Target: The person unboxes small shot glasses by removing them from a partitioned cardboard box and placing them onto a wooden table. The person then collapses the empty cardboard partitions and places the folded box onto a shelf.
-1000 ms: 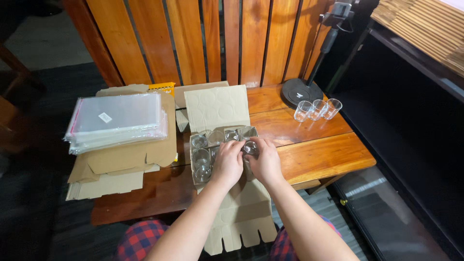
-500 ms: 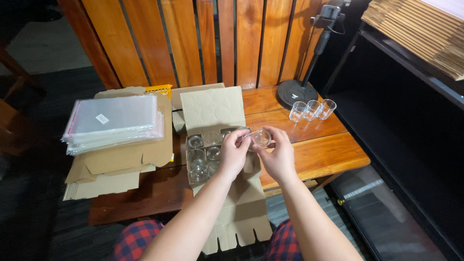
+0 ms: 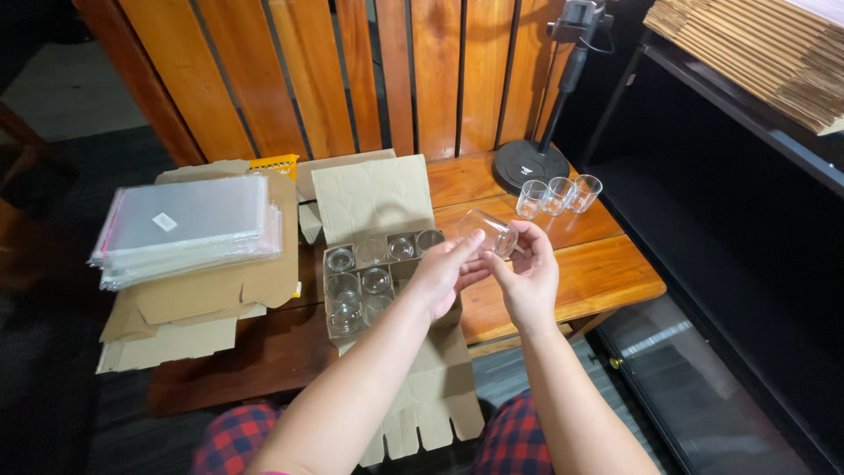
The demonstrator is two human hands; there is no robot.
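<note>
While both hands meet above the table's front half, the scene reads so:

Glass: a small clear tumbler (image 3: 489, 232) is held in the air, above the right end of the carton and clear of the wood.
Axis: its long axis lies tilted, near level, running from lower right to upper left; I cannot tell for sure which end is the mouth.
Left hand: the left hand (image 3: 442, 274) is partly curled, thumb and fingertips pinched on the tumbler's near-left end.
Right hand: the right hand (image 3: 529, 280) is cupped loosely, fingers bent up to the tumbler's right end and touching it.
Carton: an open cardboard box (image 3: 380, 281) with cell dividers lies just below and left of the hands, its lid flap standing back; several more clear glasses (image 3: 356, 283) sit upright in the cells.
Loose glasses: three clear cups (image 3: 558, 194) stand in a row, touching, well behind the hands on the right.
Table: slatted wooden tabletop (image 3: 607, 273).
Stand: a black round-based pole (image 3: 530, 163) rises behind the three cups.
Left side: a stack of clear plastic bags (image 3: 189, 227) rests on flat folded cardboard (image 3: 198, 303).
Lap: a long cardboard divider strip (image 3: 426, 396) hangs off the table edge over red checked trousers.
</note>
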